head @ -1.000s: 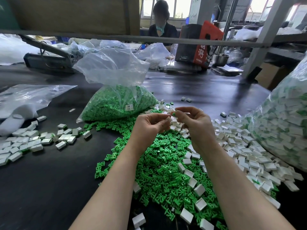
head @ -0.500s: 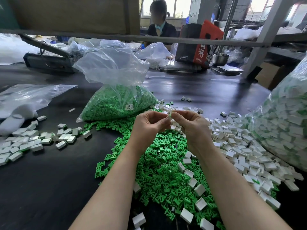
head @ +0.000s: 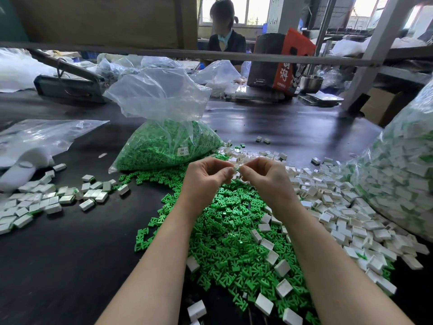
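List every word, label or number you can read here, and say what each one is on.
"潮", white on the red side of the carton; the character above it looks like "国", not certain.
Small white print on the carton's black side: too small to read.
Sticker on the bag of green parts: too blurred to read.
White piece pinched between left hand and right hand: no print shows.

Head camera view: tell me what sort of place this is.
Most likely a small factory's hand-assembly bench. Heaps of loose green plastic clips and white housings cover the dark table, a clear bag holds more clips, and the left hand and right hand pinch a small white part between them.
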### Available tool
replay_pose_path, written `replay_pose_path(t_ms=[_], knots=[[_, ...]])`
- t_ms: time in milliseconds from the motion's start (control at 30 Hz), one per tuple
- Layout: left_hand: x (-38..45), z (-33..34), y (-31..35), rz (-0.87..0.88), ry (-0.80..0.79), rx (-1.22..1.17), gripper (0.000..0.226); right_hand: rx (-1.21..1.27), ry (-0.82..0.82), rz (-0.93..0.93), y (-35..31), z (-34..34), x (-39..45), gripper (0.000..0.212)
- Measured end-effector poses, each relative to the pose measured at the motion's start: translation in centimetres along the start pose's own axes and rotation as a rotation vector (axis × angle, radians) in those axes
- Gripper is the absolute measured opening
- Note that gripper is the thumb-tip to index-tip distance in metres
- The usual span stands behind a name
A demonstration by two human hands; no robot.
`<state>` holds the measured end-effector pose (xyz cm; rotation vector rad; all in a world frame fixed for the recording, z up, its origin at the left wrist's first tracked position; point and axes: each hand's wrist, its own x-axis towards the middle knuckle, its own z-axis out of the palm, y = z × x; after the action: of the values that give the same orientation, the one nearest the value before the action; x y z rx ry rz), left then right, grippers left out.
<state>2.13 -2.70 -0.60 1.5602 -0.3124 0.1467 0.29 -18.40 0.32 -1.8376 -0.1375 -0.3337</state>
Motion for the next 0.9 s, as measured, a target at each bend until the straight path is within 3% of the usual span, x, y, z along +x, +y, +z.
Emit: replay_pose_path(t_ms=[167, 333, 500, 667, 900], knots=[[0.0, 0.0, -0.1, -0.009, -0.058, 0.017, 0.004, -0.151, -0.174, 0.044, 0.3, -0.1, 0.0, 0.028], [0.1, -0.5, -0.2, -0.087, -0.147, 0.047, 0.005, 0.040, -0.240, 0.065, 0.5, -0.4, -0.1, 0.027], [-0.2, -0.2, -0.2, -0.129, -0.339, 0.137, 0.028, 0.156, -0.292, 0.098, 0.7, 0.0, -0.2, 0.023], [-0.2, 0.1, -0.4, -0.201, -0.386, 0.065, 0.021, 0.200, -0.354, 0.175, 0.9, -0.3, -0.4, 0.028], [-0.3, 0.1, -0.5, -0.211, -0.403, 0.095, 0.019, 0.097, -0.392, 0.134, 1.3, -0.4, -0.4, 0.024]])
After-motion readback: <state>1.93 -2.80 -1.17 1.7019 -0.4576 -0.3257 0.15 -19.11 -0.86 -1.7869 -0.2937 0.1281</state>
